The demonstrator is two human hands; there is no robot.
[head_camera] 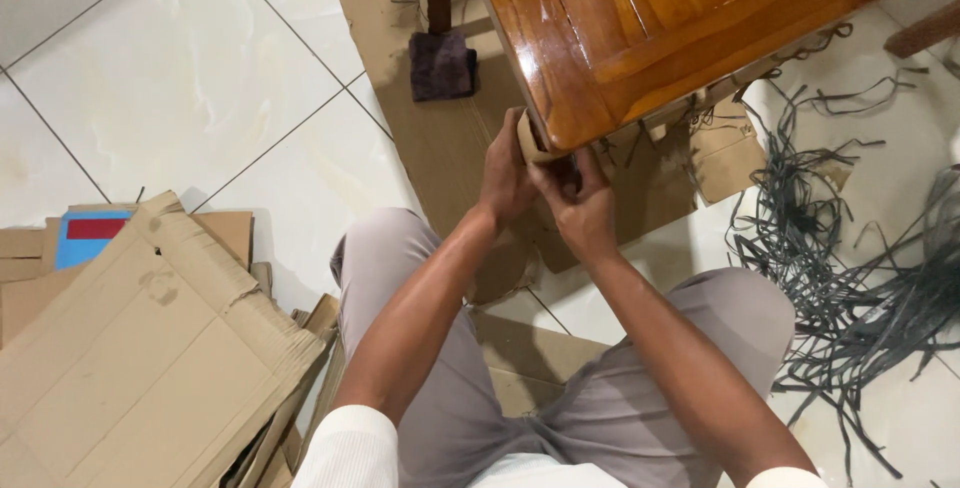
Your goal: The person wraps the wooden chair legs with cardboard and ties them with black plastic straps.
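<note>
Both hands, left hand [508,176] and right hand [582,206], fingers clasped around cardboard wrap [527,138] at wooden table [640,28] corner.

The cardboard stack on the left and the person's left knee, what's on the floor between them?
In the head view, only bare white floor tile separates the cardboard stack from the left knee.
</note>
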